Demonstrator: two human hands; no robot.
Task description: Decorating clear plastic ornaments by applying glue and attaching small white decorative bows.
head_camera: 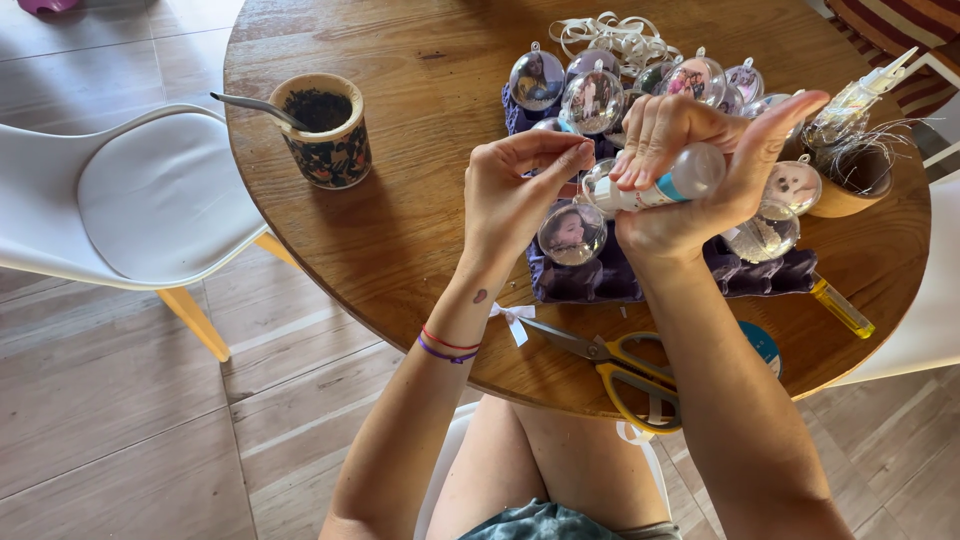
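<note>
Over the round wooden desk (400, 200), my right hand (690, 190) clamps the white glue tube (665, 185) lying sideways, nozzle toward my left hand (520, 190), whose fingertips pinch something too small to tell.

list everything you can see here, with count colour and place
table: one, brown wood, round, centre
cup: one, patterned, metal straw in it, table left
baubles: about a dozen, clear, some with photos, on tray
tray: one, purple, table middle
ribbon: one bundle, white, table far edge
scissors: one, yellow handles, near edge
bow: one, white, by scissors
lighter: one, yellow, table right
chair: one, white, left
tube: one, white, in right hand
left hand: pinching something small, not clear what
right hand: gripping tube
</note>
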